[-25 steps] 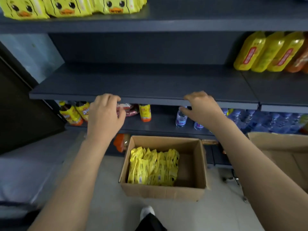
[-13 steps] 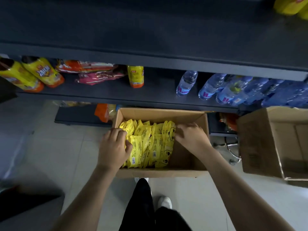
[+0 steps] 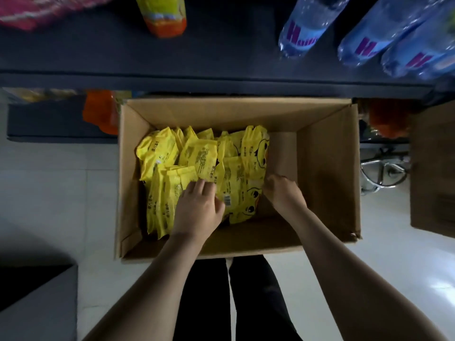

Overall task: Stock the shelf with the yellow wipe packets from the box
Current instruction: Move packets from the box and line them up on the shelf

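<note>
Several yellow wipe packets (image 3: 202, 153) with a duck face stand packed in the left half of an open cardboard box (image 3: 327, 168) on the floor. My left hand (image 3: 197, 207) lies on top of the packets near the middle of the pile, with its fingers fairly straight and the thumb spread to the right. My right hand (image 3: 283, 193) is against the right side of the pile. Its fingers bend downward beside the packets and the fingertips are hidden. The box's right half is bare cardboard.
A dark shelf (image 3: 221, 60) runs above the box, holding water bottles (image 3: 307, 25) at right and a yellow-orange pouch (image 3: 165, 18). A second cardboard box (image 3: 433, 173) stands at right, and a metal stand (image 3: 384, 173) sits between the boxes. My legs (image 3: 231, 303) are below the box.
Both hands dropped from the shelf edge into the box and now sit on the packet pile. The view tilted down and moved closer to the box.
</note>
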Demonstrator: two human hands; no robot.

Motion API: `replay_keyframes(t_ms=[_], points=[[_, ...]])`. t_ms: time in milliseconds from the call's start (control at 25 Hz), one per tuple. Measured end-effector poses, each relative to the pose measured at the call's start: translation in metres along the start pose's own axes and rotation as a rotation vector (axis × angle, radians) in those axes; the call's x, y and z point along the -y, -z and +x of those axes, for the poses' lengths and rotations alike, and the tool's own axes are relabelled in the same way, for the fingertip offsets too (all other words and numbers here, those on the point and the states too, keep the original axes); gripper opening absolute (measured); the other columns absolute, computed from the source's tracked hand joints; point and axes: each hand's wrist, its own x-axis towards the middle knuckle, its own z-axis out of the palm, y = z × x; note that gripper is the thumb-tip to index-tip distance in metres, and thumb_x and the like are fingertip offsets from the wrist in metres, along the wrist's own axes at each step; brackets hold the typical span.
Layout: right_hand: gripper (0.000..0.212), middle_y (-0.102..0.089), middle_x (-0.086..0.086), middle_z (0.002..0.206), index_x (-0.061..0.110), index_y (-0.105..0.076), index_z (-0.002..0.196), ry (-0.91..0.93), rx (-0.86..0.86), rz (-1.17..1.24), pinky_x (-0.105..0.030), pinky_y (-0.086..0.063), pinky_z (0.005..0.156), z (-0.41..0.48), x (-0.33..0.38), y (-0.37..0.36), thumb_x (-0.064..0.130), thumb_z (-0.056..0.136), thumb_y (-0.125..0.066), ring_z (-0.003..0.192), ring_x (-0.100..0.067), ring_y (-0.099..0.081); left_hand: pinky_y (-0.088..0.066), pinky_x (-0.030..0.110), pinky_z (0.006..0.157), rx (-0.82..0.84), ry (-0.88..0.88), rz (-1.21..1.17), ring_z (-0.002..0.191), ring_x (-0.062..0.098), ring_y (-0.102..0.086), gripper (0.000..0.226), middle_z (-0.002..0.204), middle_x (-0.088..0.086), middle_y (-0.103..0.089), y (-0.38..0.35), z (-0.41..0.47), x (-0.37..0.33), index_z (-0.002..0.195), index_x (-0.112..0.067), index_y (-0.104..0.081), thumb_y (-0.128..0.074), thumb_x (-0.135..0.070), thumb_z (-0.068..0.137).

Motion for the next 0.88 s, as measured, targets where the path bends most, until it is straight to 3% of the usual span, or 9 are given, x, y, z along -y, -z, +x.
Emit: replay_keyframes(t_ms=[80,200,320,360,600,680,720,800,880], points=[[0.036,-0.063,-0.007,0.092,0.009,-0.055,0.121,-0.052,0.008,0.109,-0.027,-0.042,0.057,0.020,-0.004,-0.010,0.032,0.094,-0.050,0.074,-0.020,-0.059,-0.049,0.031,0.053,0.044,0.068,-0.077,0.071,0.028,-0.061,0.014,0.079,0.011,-0.062,-0.028,0.006,-0.006,0.082,-0.002,-0.062,-0.065,-0.012,0.072],[0.049,-0.059,-0.001,0.084,0.010,-0.040,0.138,-0.125,0.002,0.279,-0.024,-0.040,0.049,0.054,0.001,-0.021,0.035,0.096,-0.048,0.060,-0.010,-0.052,-0.045,0.028,0.052,0.093,0.173,-0.140,0.073,0.026,-0.060,0.017,0.085,0.012,-0.062,-0.057,0.009,-0.010,0.087,-0.001,-0.062,-0.067,-0.012,0.076],[0.055,-0.060,-0.007,0.117,0.010,-0.040,0.137,-0.181,0.007,0.406,-0.031,-0.050,0.071,0.084,0.013,-0.026,0.045,0.094,-0.047,0.089,-0.020,-0.061,-0.040,0.025,0.055,0.055,0.218,-0.186,0.074,0.026,-0.059,0.013,0.087,0.013,-0.061,-0.071,0.012,-0.010,0.089,-0.001,-0.061,-0.065,-0.008,0.079],[0.058,-0.058,-0.008,0.119,0.009,-0.041,0.136,-0.208,0.017,0.423,-0.032,-0.048,0.075,0.092,0.017,-0.029,0.048,0.093,-0.047,0.097,-0.023,-0.060,-0.040,0.025,0.057,0.038,0.214,-0.196,0.074,0.026,-0.060,0.012,0.086,0.013,-0.061,-0.075,0.013,-0.009,0.088,0.000,-0.061,-0.066,-0.006,0.078],[0.059,-0.059,-0.011,0.102,0.004,-0.052,0.114,-0.317,-0.007,0.540,-0.030,-0.039,0.071,0.112,0.023,-0.033,0.057,0.089,-0.045,0.102,-0.027,-0.059,-0.047,0.031,0.067,0.016,0.356,-0.329,0.082,0.022,-0.059,0.008,0.090,0.011,-0.060,-0.082,0.016,-0.003,0.092,-0.004,-0.060,-0.057,-0.009,0.086],[0.053,-0.056,-0.009,0.091,0.006,-0.054,0.091,-0.457,-0.005,0.632,-0.031,-0.042,0.074,0.112,0.021,-0.032,0.058,0.088,-0.046,0.093,-0.024,-0.056,-0.043,0.026,0.069,0.015,0.419,-0.366,0.084,0.018,-0.057,0.008,0.091,0.007,-0.060,-0.080,0.017,-0.003,0.092,-0.006,-0.059,-0.054,-0.011,0.088],[0.053,-0.054,-0.009,0.094,0.006,-0.054,0.092,-0.559,0.016,0.721,-0.033,-0.045,0.078,0.110,0.021,-0.032,0.059,0.088,-0.047,0.092,-0.024,-0.054,-0.039,0.021,0.068,0.011,0.438,-0.381,0.084,0.017,-0.056,0.008,0.090,0.006,-0.060,-0.079,0.018,-0.003,0.092,-0.007,-0.059,-0.053,-0.011,0.088],[0.058,-0.053,-0.012,0.109,0.006,-0.050,0.115,-0.767,0.120,0.994,-0.034,-0.050,0.091,0.104,0.025,-0.034,0.057,0.088,-0.049,0.103,-0.027,-0.056,-0.033,0.017,0.063,0.016,0.477,-0.410,0.082,0.013,-0.053,0.009,0.089,0.004,-0.060,-0.077,0.020,-0.003,0.092,-0.007,-0.060,-0.053,-0.011,0.088],[0.047,-0.048,-0.014,0.109,0.016,-0.041,0.112,-0.908,0.227,1.251,-0.036,-0.053,0.091,0.097,0.027,-0.034,0.053,0.086,-0.054,0.110,-0.029,-0.056,-0.032,0.019,0.063,0.025,0.518,-0.424,0.081,0.013,-0.053,0.010,0.089,0.004,-0.060,-0.074,0.022,-0.004,0.093,-0.007,-0.060,-0.052,-0.011,0.088]])
